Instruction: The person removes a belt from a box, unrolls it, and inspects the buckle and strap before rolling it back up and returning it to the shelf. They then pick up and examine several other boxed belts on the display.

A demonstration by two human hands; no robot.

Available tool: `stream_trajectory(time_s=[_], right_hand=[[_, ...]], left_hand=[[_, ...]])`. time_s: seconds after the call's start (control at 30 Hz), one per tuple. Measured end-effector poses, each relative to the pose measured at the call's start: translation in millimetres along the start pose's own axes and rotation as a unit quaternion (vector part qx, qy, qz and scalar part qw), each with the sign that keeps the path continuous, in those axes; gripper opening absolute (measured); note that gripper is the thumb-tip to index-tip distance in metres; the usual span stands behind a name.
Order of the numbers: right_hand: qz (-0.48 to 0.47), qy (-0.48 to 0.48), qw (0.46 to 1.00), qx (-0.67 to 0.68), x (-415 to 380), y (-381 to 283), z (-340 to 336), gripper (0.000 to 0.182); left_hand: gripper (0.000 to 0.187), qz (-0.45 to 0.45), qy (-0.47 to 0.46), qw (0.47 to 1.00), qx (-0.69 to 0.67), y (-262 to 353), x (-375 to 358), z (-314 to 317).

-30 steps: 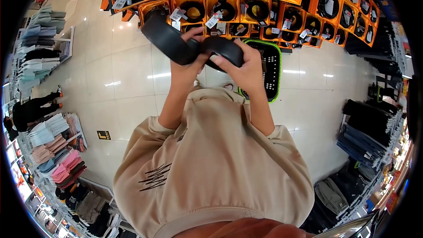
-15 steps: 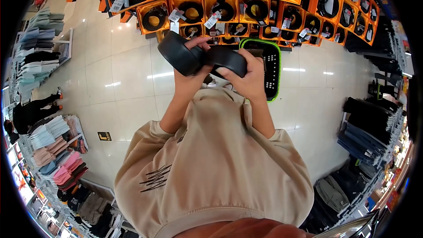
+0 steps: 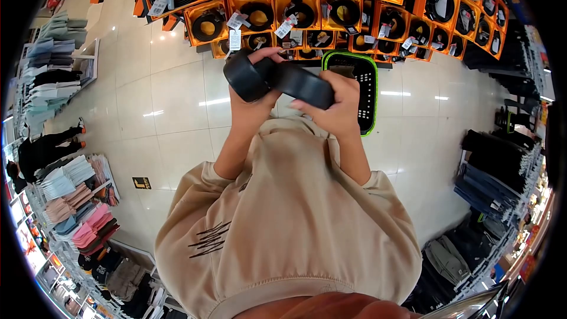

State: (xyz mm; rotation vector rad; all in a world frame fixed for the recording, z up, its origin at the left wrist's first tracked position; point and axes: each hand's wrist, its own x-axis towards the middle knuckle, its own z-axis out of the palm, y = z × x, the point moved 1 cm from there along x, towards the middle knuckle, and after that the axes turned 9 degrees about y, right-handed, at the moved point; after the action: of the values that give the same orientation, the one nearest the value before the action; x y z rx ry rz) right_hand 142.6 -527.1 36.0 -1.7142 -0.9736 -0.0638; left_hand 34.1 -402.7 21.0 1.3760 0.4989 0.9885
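Note:
A wide black belt point(image 3: 307, 86), partly coiled, is stretched between my hands at chest height. My left hand point(image 3: 255, 106) is closed around its left end, where a thick loop of the belt bulges over the fingers. My right hand point(image 3: 339, 103) pinches the right stretch of the belt, thumb below and fingers behind. The middle of the belt is slightly blurred, and its buckle cannot be made out. Just beyond the hands are orange display boxes point(image 3: 257, 15) with coiled black belts and white tags.
A black shopping basket point(image 3: 373, 100) with a green rim is on the floor behind my right hand. Folded clothes point(image 3: 71, 171) line the left side, where a person in black point(image 3: 44, 147) stands. Folded jeans point(image 3: 487, 168) fill the shelves at right.
The belt's left loop has shifted right and down and looks smaller. Its right stretch now slants down more, and my right hand has moved slightly right and down.

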Motion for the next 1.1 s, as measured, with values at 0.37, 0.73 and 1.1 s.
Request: stream_trajectory(time_s=[0.37,0.73,1.1], right_hand=[[-0.101,-0.07,0.931,0.343,-5.4,39.5,26.7,0.072],[0.402,-0.238,0.76,0.451,-5.2,19.5,16.2,0.079],[0.507,-0.178,0.738,0.407,-11.1,33.7,6.8,0.04]], left_hand=[[0.037,-0.128,0.023,0.987,-0.093,11.2,-5.7,2.0],[0.04,0.071,-0.254,0.964,-0.035,-4.6,10.2,-2.2],[0.035,-0.161,-0.135,0.977,0.034,-20.4,1.7,-34.8]])
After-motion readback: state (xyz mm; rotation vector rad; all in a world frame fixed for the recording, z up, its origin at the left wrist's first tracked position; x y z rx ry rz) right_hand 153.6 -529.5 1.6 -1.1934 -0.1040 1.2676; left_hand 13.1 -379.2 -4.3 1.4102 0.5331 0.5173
